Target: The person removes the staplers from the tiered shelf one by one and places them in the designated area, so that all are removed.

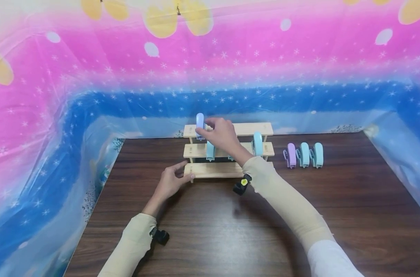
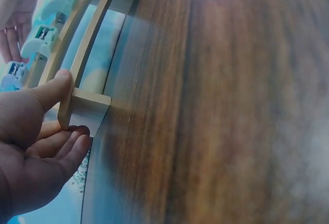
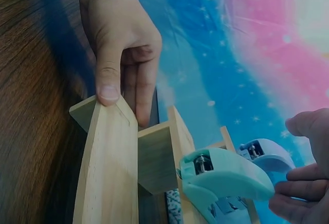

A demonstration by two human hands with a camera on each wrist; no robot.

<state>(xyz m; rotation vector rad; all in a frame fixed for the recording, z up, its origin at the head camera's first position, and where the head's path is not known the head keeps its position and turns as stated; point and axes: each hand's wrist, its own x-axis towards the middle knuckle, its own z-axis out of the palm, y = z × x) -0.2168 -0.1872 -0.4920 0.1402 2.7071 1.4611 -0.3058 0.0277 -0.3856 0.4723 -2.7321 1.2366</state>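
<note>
A three-tier wooden display stand [image 1: 213, 170] stands at the table's back. My left hand [image 1: 170, 181] grips the left end of its lowest shelf, thumb on top and fingers curled beneath. A lavender hole punch [image 1: 200, 122] stands upright at the left end of the top shelf. Around it my right hand [image 1: 221, 134] is spread; in the right wrist view the thumb [image 3: 298, 124] is apart from the lavender punch [image 3: 267, 154]. Teal hole punches stand on the middle shelf, one at left [image 1: 210, 151], one at right [image 1: 257, 144], another mostly hidden by my right wrist.
Right of the stand, a purple hole punch [image 1: 291, 156] and two teal ones, a nearer one [image 1: 303, 155] and a farther one [image 1: 319, 155], stand in a row on the dark wooden table [image 1: 210, 231]. A pink and blue patterned cloth [image 1: 230, 77] hangs behind and beside the table.
</note>
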